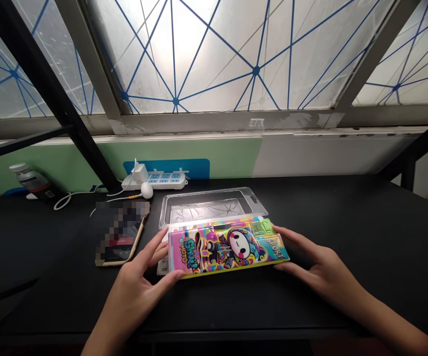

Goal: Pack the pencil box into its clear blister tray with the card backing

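A colourful pencil case (224,247) with a cartoon character on its lid lies across the middle of the view. Its right end carries a green clear-topped part. My left hand (139,277) grips the left end, thumb on the near edge and fingers at the far side. At the right end, my right hand (317,262) holds the case between thumb and fingers. Just behind it rests a clear plastic blister package (206,202), partly covered by the case. A bit of card with a barcode (163,266) shows under the left end.
A phone-like device (120,237), partly blurred, lies to the left on the black desk (347,207). Behind it are a white power strip (165,180) with a plugged-in charger and cable. A bottle (35,183) leans at far left. Black frame bars (83,133) slant down to the desk.
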The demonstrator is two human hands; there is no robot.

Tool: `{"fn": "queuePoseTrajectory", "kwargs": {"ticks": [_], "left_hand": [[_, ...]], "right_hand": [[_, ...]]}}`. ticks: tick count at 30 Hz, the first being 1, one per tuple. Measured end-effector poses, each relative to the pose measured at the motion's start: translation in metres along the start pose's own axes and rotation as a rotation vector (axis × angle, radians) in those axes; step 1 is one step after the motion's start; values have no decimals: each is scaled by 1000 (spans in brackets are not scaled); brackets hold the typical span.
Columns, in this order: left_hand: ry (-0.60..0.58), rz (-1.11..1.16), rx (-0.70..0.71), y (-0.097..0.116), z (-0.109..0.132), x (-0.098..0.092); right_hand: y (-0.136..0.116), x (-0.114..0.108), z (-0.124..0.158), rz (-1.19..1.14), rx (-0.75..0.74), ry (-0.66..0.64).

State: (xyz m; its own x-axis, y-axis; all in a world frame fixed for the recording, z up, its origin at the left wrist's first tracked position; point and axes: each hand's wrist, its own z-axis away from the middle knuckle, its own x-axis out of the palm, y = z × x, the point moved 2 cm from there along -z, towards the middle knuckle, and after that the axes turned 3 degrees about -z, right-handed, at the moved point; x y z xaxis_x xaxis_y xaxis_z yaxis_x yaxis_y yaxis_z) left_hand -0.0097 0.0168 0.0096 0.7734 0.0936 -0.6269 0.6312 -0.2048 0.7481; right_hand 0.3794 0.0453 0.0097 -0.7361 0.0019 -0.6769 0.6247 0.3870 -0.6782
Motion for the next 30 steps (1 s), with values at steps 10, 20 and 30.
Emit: {"fn": "queuePoseTrajectory", "kwargs": {"ticks": [10, 20, 30], "left_hand": [[177, -341, 159, 63, -61, -28], [-90, -882, 123, 47, -118, -22], [-198, -1073, 197, 30, -106, 5]], "right_hand": [[-3, -15, -73, -111, -65, 122], [22, 24, -124, -77, -44, 27], [29, 24, -117, 126, -155, -22]]}}
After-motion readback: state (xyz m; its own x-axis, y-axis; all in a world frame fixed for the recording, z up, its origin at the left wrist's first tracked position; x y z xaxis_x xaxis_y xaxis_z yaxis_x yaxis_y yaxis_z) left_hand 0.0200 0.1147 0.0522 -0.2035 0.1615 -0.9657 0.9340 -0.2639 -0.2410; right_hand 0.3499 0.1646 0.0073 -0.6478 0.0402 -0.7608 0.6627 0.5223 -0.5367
